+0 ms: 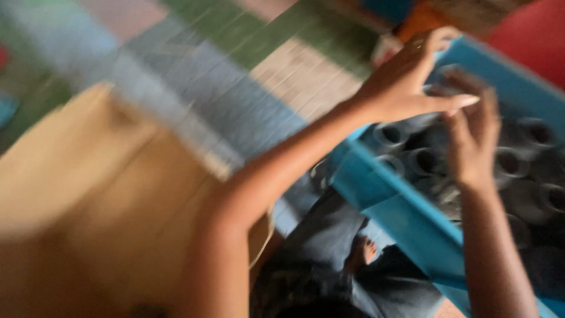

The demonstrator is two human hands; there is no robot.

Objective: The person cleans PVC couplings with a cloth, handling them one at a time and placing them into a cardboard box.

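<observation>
Both my hands are up over the blue crate (406, 218) at the right. My left hand (406, 82) reaches across from the left, fingers spread and thumb stuck out straight, palm hovering above the far corner of the crate; it looks open, with nothing held that I can make out. My right hand (474, 138) comes up from below, fingers curled toward a dark grey tube (450, 79) at the top of the pile, just under my left thumb. The blur is heavy here, so I cannot tell whether my right hand actually has hold of that tube or is only touching it.

Under both hands the crate is packed with grey tubes (518, 171), standing on end side by side, their round open mouths facing up at me. The near wall of the crate runs on a slant from the middle of the view down to the lower right.

Below the crate, dark grey cloth (335, 241) lies bunched, and a bare foot (364, 252) pokes out of it. To the left a big tan shape (88, 194), very smeared, fills the lower corner. Past it the floor shows bands of green, grey and pale tiles (300, 73). Something red (532, 38) sits beyond the crate at the top right.
</observation>
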